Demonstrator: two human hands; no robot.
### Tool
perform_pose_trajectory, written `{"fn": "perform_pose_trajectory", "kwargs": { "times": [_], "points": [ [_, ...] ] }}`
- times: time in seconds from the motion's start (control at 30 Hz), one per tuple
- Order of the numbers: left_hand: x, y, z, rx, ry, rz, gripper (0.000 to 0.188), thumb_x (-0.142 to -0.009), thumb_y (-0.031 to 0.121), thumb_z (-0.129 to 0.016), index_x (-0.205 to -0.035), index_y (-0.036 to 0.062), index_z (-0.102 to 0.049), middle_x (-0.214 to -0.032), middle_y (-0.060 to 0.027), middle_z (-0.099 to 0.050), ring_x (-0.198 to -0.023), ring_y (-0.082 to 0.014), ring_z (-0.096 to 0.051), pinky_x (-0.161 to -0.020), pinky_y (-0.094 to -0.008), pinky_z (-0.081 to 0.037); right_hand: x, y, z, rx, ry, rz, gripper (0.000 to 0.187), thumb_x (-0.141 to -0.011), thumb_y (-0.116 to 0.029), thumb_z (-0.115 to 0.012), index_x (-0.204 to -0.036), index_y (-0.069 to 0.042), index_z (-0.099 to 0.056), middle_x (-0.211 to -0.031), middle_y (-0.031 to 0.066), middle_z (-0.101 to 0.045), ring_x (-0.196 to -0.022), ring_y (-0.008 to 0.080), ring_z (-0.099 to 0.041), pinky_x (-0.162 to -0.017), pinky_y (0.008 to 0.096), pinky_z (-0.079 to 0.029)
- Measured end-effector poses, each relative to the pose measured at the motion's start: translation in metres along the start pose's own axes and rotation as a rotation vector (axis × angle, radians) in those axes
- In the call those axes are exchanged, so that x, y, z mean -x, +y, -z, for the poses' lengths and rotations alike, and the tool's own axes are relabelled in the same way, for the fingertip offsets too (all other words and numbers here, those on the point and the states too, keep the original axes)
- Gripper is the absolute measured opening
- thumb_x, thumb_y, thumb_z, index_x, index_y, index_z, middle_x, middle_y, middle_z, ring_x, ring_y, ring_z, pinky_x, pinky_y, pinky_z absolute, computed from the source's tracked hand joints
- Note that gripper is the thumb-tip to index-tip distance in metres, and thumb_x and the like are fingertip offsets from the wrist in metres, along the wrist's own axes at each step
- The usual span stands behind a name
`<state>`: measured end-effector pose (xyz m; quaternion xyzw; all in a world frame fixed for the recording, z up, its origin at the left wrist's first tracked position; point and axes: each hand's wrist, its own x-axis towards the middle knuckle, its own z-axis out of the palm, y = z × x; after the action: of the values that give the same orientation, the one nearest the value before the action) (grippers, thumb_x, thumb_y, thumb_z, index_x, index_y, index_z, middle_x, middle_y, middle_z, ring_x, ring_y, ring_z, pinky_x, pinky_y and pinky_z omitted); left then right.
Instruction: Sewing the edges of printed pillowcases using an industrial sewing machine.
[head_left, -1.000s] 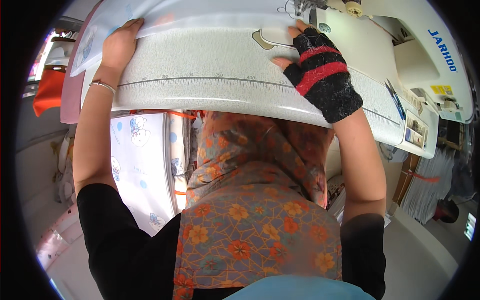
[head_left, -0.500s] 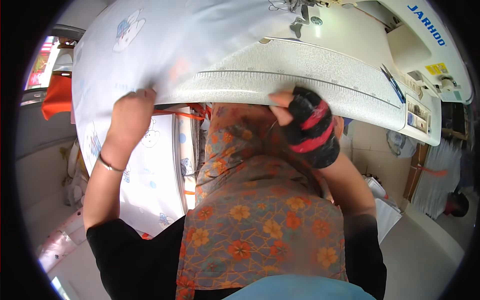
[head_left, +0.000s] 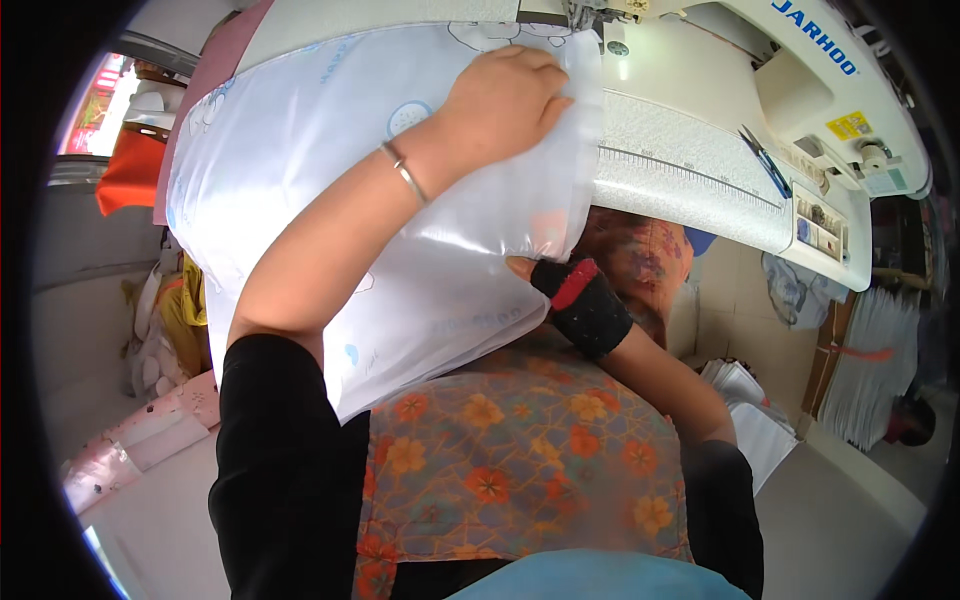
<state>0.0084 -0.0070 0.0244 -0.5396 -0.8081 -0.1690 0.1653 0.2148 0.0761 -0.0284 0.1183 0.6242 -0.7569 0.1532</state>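
A pale, glossy piece of cloth (head_left: pixel 270 185) with blue and white cartoon prints spreads over the sewing table and hangs down over my lap. My left hand (head_left: pixel 510 105) lies on top of it near its right edge, fingers lightly bent and thumb apart, just left of the sewing machine's needle area (head_left: pixel 600 15). My right hand (head_left: pixel 575 300), in a black fingerless glove with red stripes, is closed on the cloth's lower right edge by the table's front. Its thumb rests on top; the other fingers are hidden beneath.
The white sewing machine (head_left: pixel 850 100) stands at the far right. Blue-handled thread snips (head_left: pixel 765 160) and a small parts tray (head_left: pixel 820 225) lie on the table (head_left: pixel 680 185), which has a printed ruler. An orange cloth (head_left: pixel 133 170) hangs at left; stacked white sheets (head_left: pixel 870 350) stand at right.
My left hand has moved right and away from me, across the cloth. My right hand has come down and left onto the cloth's edge. The cloth now covers much of the ruler and my lap.
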Motion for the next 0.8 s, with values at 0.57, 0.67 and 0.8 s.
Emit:
{"fn": "perform_pose_trajectory", "kwargs": {
  "times": [0.57, 0.67, 0.8],
  "points": [
    [-0.044, -0.022, -0.030, -0.060, -0.082, 0.090, 0.044, -0.091, 0.039, -0.054, -0.126, 0.0120, -0.059, -0.131, -0.0122, -0.055, -0.123, -0.0294, -0.049, -0.103, -0.0464, -0.039, -0.032, 0.038, 0.007, -0.234, -0.035, 0.090, 0.046, -0.089, -0.015, -0.066, -0.132, -0.004, -0.053, -0.121, 0.0060, -0.060, -0.111, 0.0163, -0.054, -0.097, 0.0322, -0.044],
    [-0.039, -0.025, -0.023, -0.031, -0.083, 0.069, 0.043, -0.088, 0.034, -0.058, -0.121, 0.0052, -0.060, -0.124, -0.0160, -0.057, -0.115, -0.0322, -0.053, -0.099, -0.0439, -0.042, -0.026, 0.015, -0.002, -0.230, -0.033, 0.049, 0.043, -0.088, -0.015, -0.067, -0.128, -0.003, -0.056, -0.117, 0.0059, -0.062, -0.109, 0.0159, -0.056, -0.096, 0.0322, -0.045],
    [-0.038, -0.030, -0.030, -0.028, -0.020, 0.012, 0.041, -0.088, 0.034, -0.058, -0.118, 0.0060, -0.062, -0.122, -0.0150, -0.058, -0.113, -0.0315, -0.054, -0.098, -0.0433, -0.043, -0.023, 0.014, -0.001, -0.266, -0.007, -0.058, 0.040, -0.088, -0.016, -0.068, -0.124, -0.002, -0.059, -0.113, 0.0055, -0.064, -0.107, 0.0151, -0.057, -0.095, 0.0320, -0.045]
  ]
}}
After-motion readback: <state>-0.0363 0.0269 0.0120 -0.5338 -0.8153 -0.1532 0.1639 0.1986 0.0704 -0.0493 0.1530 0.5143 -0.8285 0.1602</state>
